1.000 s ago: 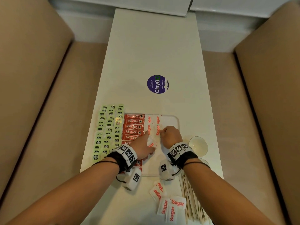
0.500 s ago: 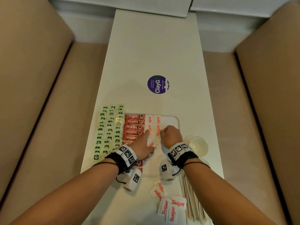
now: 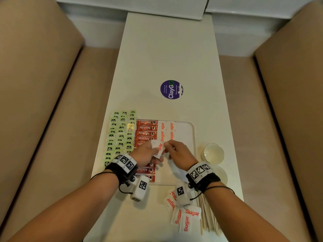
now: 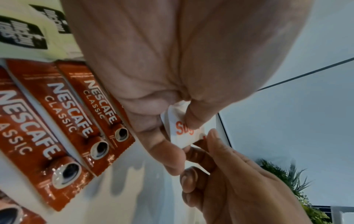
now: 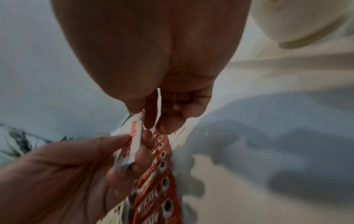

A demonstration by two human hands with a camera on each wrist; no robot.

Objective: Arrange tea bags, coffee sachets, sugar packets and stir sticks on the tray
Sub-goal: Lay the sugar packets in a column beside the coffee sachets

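Over the white tray (image 3: 191,137), my left hand (image 3: 154,151) pinches a white sugar packet (image 3: 159,148) between thumb and fingers and holds it tilted up. The left wrist view shows that sugar packet (image 4: 184,131) close up. My right hand (image 3: 168,147) meets it from the right and pinches a thin white packet (image 5: 159,104) that shows edge-on. Red coffee sachets (image 3: 146,130) lie in a column along the tray's left side. Two sugar packets (image 3: 167,131) lie at the tray's far end. Green tea bags (image 3: 120,137) lie in rows on the table left of the tray.
Loose sugar packets (image 3: 185,219) and a bundle of wooden stir sticks (image 3: 208,219) lie near the table's front edge. A glass bowl (image 3: 213,152) stands right of the tray. A purple sticker (image 3: 171,89) marks the table further off. Tan bench seats flank the table.
Both hands were low on the tray at the sugar packets. My left hand has risen with a packet tilted up, and my right hand has closed in against it.
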